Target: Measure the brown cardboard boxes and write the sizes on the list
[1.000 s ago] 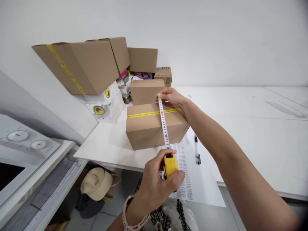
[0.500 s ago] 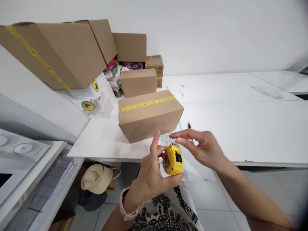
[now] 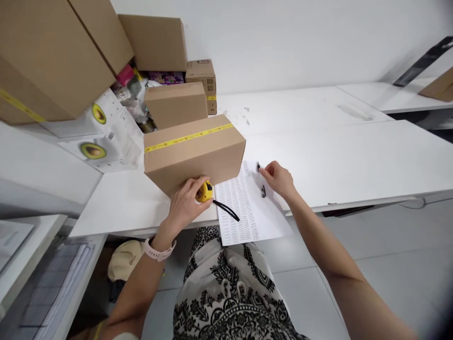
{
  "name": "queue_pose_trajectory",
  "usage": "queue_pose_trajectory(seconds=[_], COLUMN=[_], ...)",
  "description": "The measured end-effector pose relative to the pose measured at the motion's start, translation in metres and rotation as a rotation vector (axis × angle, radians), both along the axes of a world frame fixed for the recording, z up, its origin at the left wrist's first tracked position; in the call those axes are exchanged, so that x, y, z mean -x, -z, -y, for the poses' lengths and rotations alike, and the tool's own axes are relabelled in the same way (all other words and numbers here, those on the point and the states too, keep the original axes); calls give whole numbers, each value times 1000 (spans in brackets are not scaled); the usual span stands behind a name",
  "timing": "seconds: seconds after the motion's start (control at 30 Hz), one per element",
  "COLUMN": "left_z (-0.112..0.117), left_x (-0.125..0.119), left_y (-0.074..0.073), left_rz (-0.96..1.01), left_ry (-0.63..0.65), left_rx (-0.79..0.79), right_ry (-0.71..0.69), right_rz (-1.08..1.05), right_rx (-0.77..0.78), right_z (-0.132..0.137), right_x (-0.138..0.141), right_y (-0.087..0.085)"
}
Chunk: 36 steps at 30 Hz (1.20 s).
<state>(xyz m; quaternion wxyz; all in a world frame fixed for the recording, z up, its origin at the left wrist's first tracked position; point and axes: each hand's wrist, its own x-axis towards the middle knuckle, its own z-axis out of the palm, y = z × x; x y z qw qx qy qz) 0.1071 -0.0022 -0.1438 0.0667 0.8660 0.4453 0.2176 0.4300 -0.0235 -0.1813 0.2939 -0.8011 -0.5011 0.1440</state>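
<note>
Yellow and black, a compact plastic tape measure (image 3: 205, 191) sits just left of the frame's centre, with the thumb and fingers of the left hand (image 3: 184, 197) clamped around its case; whether it rests on the table or is held just above cannot be told. No blade shows drawn out, and its thin black cord strap (image 3: 227, 209) trails over a white paper sheet with printed columns (image 3: 235, 198). On that sheet, right of centre, lies a slim pen with a clear barrel and black ends (image 3: 263, 191). The right hand (image 3: 278, 178) has its thumb and fingertips at the pen's upper end, though I cannot tell whether they have closed on it. The step in hand looks like picking up the pen while the tape measure is put aside; that would call for a light pinch and a small lift clear of the paper. Just behind the tape measure stands a long brown cardboard box with a yellow strip along its top (image 3: 196, 150). The white table (image 3: 318, 156) carries it, the sheet overhanging the front edge. At upper left are a smaller brown cardboard box (image 3: 177, 105) and a white carton with avocado pictures (image 3: 122, 146).
</note>
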Motion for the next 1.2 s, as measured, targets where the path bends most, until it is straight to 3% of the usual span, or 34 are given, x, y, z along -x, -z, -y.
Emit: queue_pose_trajectory(seconds=[0.13,0.33,0.4,0.6,0.7,0.77,0.87,0.93,1.0,1.07,1.2], left_z=[-27,-77,-91,-111,-110,-103,-83,-68,-54,-46,-43], left_x=[0,-5,-6,-8,-5,-5,-16,-35,-60,-86,-115], left_y=[1,9,12,18,20,21,21,23,28,37,57], left_rz=[-63,-175,-227,-300,-289,-249,-52,101,136,14,-285], left_ry=[-88,-253,-271,-325,-324,-292,-162,51,361,584,652], left_rx=[-9,79,101,151,120,14,-239,-338,-306,-214,-41], right_ry=[-70,-135,-123,-150,-156,-99,10,3,-75,-138,-109], right_rz=[113,160,33,-734,-767,-712,-620,-683,-867,-1033,-983], right_rx=[138,113,71,-262,-405,-473,-527,-522,-480,-409,-304], right_z=[-6,-13,-13,-5,-3,-6,-16,-23,-30,-34,-33], right_x=[2,-2,-8,-17,-12,-7,1,6,11,15,16], right_y=[12,19,17,-7,-17,-16,-6,1,7,12,24])
